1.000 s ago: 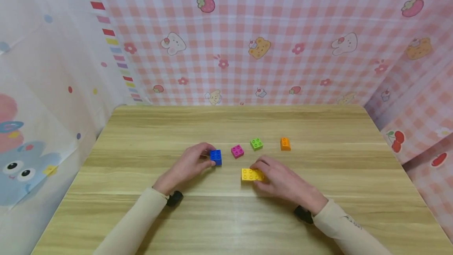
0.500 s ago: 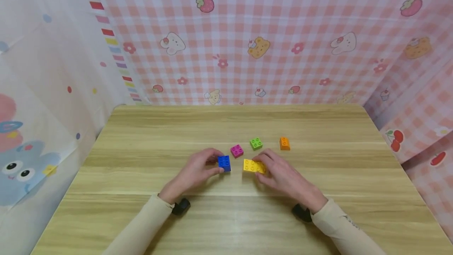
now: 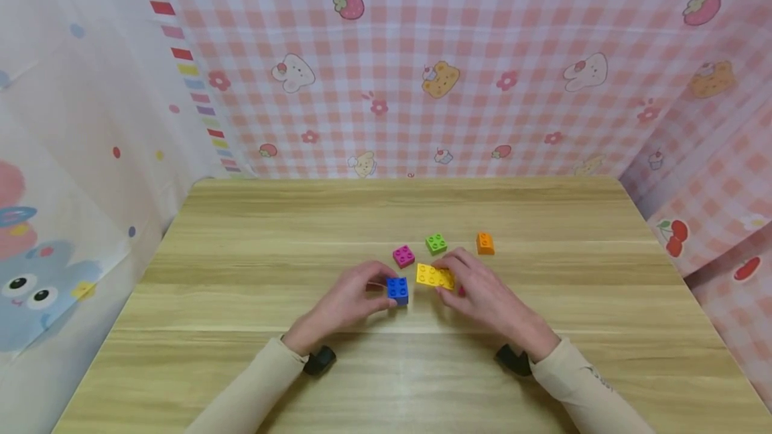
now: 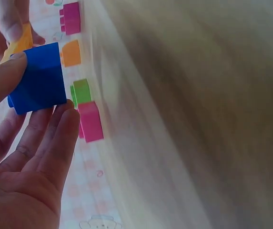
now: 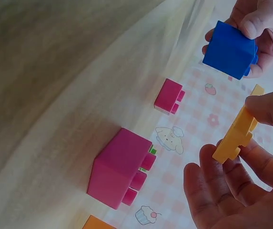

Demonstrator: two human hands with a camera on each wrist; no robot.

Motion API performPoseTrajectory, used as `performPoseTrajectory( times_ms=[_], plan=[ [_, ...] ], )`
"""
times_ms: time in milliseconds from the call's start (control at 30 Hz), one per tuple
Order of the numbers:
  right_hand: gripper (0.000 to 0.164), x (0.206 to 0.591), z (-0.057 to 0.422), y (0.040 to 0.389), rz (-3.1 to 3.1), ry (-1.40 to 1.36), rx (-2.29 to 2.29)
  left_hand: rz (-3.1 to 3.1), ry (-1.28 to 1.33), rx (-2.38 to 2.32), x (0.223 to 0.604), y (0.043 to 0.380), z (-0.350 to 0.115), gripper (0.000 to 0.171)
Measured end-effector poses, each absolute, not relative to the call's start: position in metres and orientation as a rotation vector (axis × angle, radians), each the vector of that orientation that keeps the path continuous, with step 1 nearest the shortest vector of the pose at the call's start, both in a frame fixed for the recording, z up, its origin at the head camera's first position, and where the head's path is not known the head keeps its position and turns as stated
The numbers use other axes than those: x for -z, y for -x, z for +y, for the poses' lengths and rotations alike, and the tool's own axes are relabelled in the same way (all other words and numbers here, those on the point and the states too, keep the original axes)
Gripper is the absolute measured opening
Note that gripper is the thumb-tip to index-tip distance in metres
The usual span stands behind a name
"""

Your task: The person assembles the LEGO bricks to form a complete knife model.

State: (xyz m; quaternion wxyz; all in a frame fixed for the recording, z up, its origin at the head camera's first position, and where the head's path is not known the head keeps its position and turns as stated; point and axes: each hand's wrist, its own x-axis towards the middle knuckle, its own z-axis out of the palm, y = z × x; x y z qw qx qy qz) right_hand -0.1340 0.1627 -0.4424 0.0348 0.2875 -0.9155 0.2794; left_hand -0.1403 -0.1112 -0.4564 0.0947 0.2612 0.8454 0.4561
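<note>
Your right hand (image 3: 487,299) and left hand (image 3: 348,300) both have a fingertip pinch going: yellow brick (image 3: 429,274) in the right, blue brick (image 3: 397,292) in the left, apart at yellow's 8 o'clock. Holding step, I reckon; next move wants steady grips, clear of the magenta brick (image 3: 403,256) at blue's 12.

Long cream sleeves (image 3: 250,384), the right one bearing a dark marking (image 3: 599,378), end beside black wrist-worn devices (image 3: 321,360).
</note>
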Motion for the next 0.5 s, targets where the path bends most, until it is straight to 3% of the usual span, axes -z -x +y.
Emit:
performPoseTrajectory(
  times_ms=[500],
  plan=[
    [0.040,0.438,0.168,0.135,-2.827,-0.835,-0.912,2.512,-0.726,-1.241,0.459,0.138,-0.094,0.036]
  ],
)
